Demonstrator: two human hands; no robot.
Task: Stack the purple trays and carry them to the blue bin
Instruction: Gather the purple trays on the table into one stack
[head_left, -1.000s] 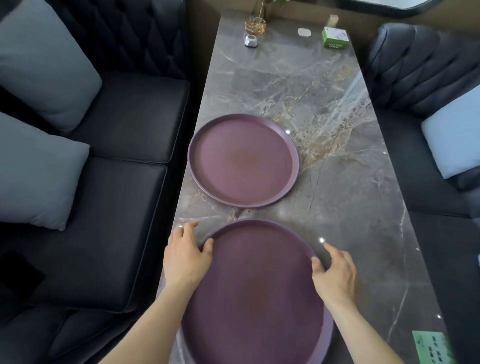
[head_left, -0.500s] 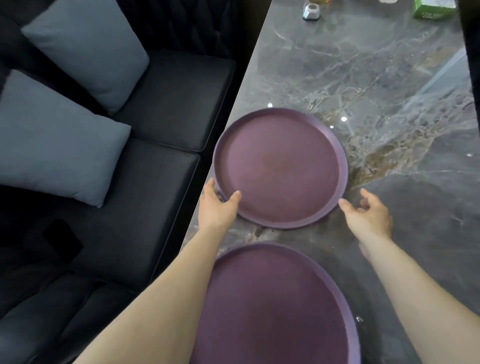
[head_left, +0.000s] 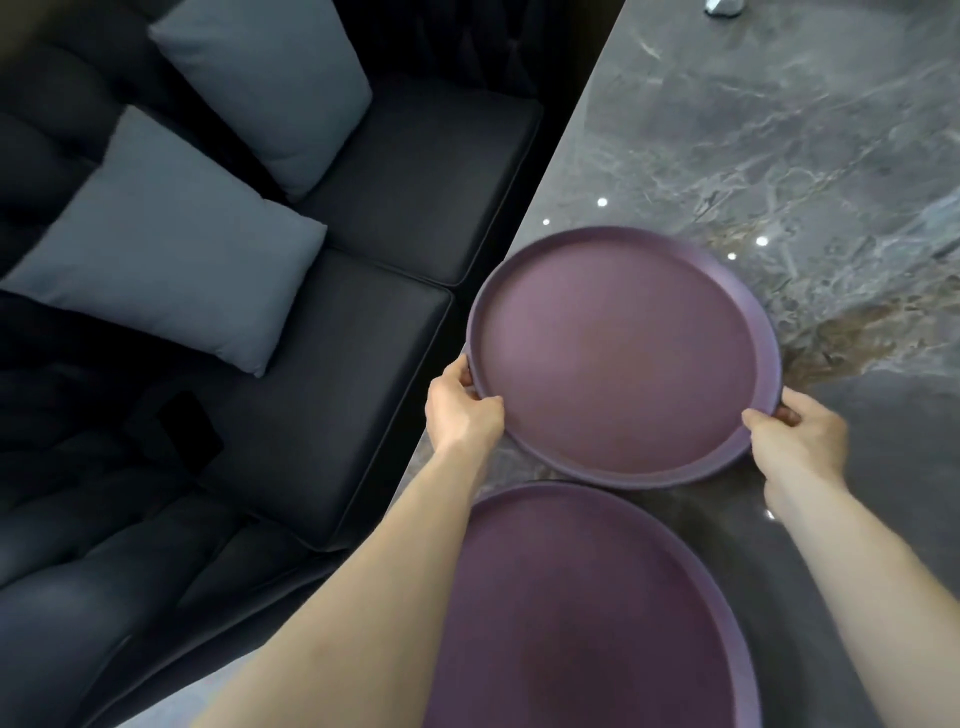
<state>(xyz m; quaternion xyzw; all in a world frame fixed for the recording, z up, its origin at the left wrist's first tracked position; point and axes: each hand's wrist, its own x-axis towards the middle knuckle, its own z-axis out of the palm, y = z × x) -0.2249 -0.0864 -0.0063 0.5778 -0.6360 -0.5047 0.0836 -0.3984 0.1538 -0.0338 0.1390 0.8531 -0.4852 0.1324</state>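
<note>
Both hands are clamped on the far tray (head_left: 618, 358) now. The left hand (head_left: 460, 410) pinches its near-left rim, thumb on top and fingers curled under; the right hand (head_left: 800, 441) has the near-right rim the same way. That tray sits by the left edge of the table (head_left: 779, 156), its left side hanging slightly past the edge. I can't tell if it's lifted off the marble yet.

The near tray (head_left: 582, 613) lies flat between the forearms, just beside the far one, rims almost touching, nothing on either. Left of the table there's a dark sofa (head_left: 363, 364) with two grey cushions (head_left: 171, 270). A small silver thing (head_left: 722, 6) peeks in at the far end, too cut off to identify.

Half a second ago the hands were only reaching for the rim with open fingers; now they've closed on it. A second ago they were on the near tray.
</note>
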